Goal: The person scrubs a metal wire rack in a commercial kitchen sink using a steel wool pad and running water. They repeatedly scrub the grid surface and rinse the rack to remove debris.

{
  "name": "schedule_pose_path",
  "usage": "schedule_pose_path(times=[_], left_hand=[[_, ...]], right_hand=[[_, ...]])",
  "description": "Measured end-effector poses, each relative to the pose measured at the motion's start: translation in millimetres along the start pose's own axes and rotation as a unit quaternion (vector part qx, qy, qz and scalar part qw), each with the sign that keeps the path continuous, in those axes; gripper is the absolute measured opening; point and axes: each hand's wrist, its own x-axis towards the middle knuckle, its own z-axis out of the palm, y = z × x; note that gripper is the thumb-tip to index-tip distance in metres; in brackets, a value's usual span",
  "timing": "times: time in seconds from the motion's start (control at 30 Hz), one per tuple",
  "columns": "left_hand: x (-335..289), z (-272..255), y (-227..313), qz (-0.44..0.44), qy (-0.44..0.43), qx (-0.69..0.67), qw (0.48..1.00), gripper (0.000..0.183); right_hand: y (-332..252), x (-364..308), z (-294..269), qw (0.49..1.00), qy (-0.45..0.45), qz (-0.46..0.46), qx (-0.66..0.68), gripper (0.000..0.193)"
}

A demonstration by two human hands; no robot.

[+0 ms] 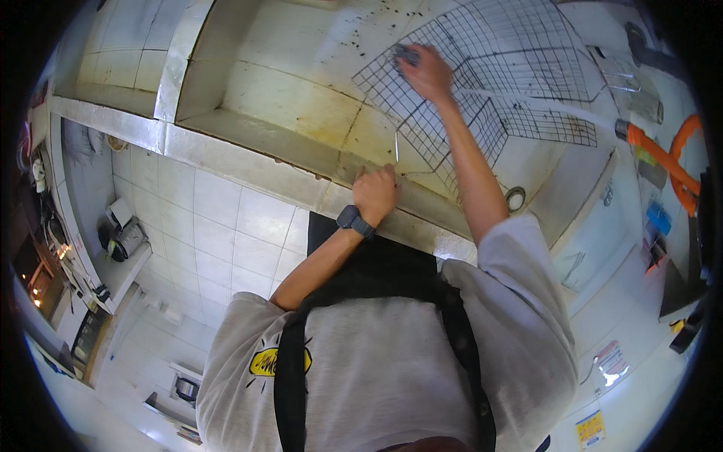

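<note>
Our right hand (426,73) is stretched far into the sink, fingers curled down and pressing a small grey scrubbing pad (407,54) against the dark wire grid rack (482,83); only a corner of the pad shows from under the fingers. Our left hand (374,193) is closed in a fist at the near edge of the sink, and it grips the near end of the rack's wire frame, where a thin bright wire (397,148) stands up just above the knuckles. On the left wrist we wear a dark wristwatch (354,221). The rack is large, made of folded mesh panels, and it lies tilted inside the pale tiled sink basin (301,90), whose floor is stained yellowish and has dark specks on the far side. To the right of the rack, a white hose with an orange fitting (640,137) comes in over the mesh. A round metal drain (516,199) sits in the basin near our right forearm. The sink's tiled front ledge (226,162) runs from left to right under our left hand, and below it is a white tiled wall (218,226). We wear a grey shirt with a black apron strap (290,377).
</note>
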Motion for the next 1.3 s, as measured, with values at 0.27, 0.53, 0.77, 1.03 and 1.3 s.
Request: schedule_pose_path(times=[0.27, 0.53, 0.77, 1.03, 1.3], left_hand=[[1, 0, 0, -0.021, -0.001, -0.021, 1.000, 0.027], [-2, 1, -1, -0.014, 0.000, -0.011, 1.000, 0.029], [-4, -7, 2, -0.007, 0.000, 0.022, 1.000, 0.030], [-3, 2, 0, 0.001, 0.031, 0.025, 0.999, 0.030], [-3, -12, 9, -0.023, 0.004, 0.022, 0.999, 0.029]], right_hand=[[60, -113, -55, 0.989, -0.122, 0.054, -0.071, 0.038], [75, -13, -24, 0.997, 0.066, 0.044, -0.014, 0.050], [101, -26, -16, 0.989, 0.004, 0.045, -0.144, 0.044], [186, -90, -69, 0.964, -0.023, 0.202, -0.174, 0.052], [123, -13, -3, 0.979, 0.035, 0.117, -0.164, 0.047]])
